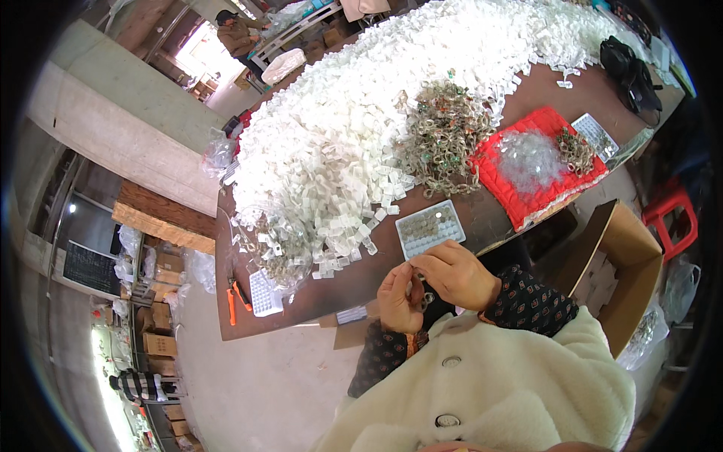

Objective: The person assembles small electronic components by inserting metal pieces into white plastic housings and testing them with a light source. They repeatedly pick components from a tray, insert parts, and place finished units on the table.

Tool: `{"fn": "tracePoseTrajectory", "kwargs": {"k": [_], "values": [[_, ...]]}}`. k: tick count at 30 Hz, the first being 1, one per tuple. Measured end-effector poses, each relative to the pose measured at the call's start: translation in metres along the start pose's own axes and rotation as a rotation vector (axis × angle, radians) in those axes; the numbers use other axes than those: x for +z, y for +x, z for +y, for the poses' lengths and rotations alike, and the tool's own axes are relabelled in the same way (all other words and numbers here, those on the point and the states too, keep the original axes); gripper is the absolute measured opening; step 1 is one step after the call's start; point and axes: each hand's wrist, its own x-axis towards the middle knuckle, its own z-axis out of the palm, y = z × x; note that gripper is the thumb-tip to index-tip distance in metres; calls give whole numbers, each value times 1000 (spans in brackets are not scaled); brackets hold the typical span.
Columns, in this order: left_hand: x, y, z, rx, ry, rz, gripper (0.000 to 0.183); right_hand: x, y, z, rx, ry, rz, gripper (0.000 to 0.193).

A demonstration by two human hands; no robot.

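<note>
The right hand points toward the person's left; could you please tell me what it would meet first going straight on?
The right hand would most likely meet the left hand first; they look close together, though depth leaves unclear whether they already touch.

One view: head-worn left fisheye, looking down and forward over the wearer's coat (520, 369); both hands (401, 301) (457, 276) close, just below centre; surface (358, 286) spreads beyond; floor (256, 377) lower left; far person (237, 36) tiny, upper left; edges bow rimward.
</note>
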Motion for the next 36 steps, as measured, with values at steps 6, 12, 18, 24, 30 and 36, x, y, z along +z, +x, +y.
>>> {"fn": "tracePoseTrajectory", "kwargs": {"k": [6,12,18,24,30,36], "values": [[10,-6,16,-113,125,36,25,-1,2,3,-21,-42,-42,22],[-8,-20,21,-184,-83,71,24,7,-13,-2,283,49,-74,19],[-50,16,41,244,805,255,17,22,-13,8,355,146,-110,19],[-53,67,30,195,1575,396,42,27,-8,23,227,111,-135,20],[-61,78,22,275,1580,369,29,21,-6,35,256,207,-100,17],[-82,72,29,-115,709,287,23,18,-14,36,253,293,-50,19]]}}
